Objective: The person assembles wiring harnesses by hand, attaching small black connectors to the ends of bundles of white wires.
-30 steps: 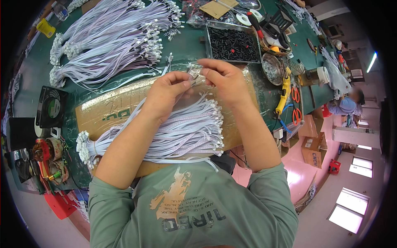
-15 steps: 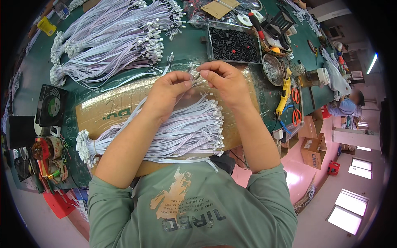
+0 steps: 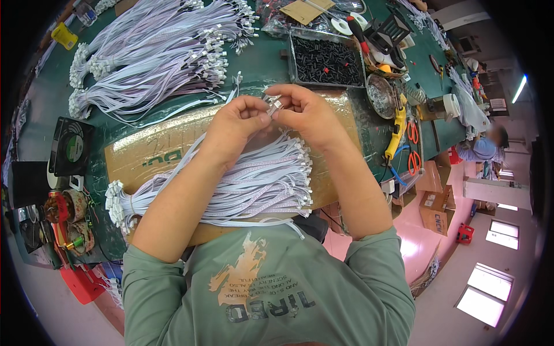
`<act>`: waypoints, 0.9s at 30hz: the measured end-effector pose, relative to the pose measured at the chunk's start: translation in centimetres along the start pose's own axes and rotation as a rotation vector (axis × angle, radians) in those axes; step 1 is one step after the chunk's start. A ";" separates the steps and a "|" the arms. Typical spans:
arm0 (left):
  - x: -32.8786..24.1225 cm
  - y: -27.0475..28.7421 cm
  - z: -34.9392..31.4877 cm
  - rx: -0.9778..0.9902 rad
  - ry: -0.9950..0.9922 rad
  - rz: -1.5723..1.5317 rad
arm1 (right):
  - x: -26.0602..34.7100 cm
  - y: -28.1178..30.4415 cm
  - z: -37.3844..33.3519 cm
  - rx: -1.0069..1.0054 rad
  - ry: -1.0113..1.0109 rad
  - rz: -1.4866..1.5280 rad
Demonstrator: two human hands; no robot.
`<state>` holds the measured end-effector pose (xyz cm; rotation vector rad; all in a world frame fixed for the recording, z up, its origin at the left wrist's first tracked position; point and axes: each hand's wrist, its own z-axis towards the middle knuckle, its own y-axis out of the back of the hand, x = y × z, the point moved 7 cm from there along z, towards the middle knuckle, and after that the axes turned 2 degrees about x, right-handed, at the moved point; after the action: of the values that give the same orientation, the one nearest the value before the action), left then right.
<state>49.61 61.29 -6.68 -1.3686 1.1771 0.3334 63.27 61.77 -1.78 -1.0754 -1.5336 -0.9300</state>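
Over a taped brown cardboard sheet (image 3: pixel 124 154), my two hands meet at a small white connector (image 3: pixel 274 107) on the end of a pale flat cable. My left hand (image 3: pixel 238 122) pinches the cable end between thumb and fingers. The thumb and fingers of my right hand (image 3: pixel 306 113) close on the connector from the other side. Beneath my forearms lies a bundle of white flat cables (image 3: pixel 248 190) with white connectors at both ends. Past my left hand are larger cable bundles (image 3: pixel 156 63), tied near their left ends.
Beyond my hands stands a clear tray (image 3: pixel 329 85) of small black parts. To the right are a metal dish (image 3: pixel 381 97), a yellow-handled tool (image 3: pixel 396 135) and orange-handled scissors (image 3: pixel 413 164). A black fan (image 3: pixel 74 146) stands at left. Another person (image 3: pixel 485 149) is at far right.
My right hand has come slightly lower and left, closer to my left hand. The connector between them has turned and shows more plainly. The bundles lie as before.
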 end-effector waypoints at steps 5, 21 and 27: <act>0.2 -0.4 -0.1 -0.009 0.031 -0.009 | 0.0 0.2 -0.1 0.062 -0.036 -0.056; -0.6 -4.2 -1.9 0.082 -0.242 1.523 | 1.7 8.6 6.2 -0.362 -0.024 -1.319; -0.3 -3.9 -1.9 0.082 -0.314 1.542 | 1.6 8.9 6.0 -0.409 -0.004 -1.299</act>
<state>51.63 58.82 -3.79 -0.0538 1.7267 1.4724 69.81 70.39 -1.00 -0.1815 -2.0673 -2.1598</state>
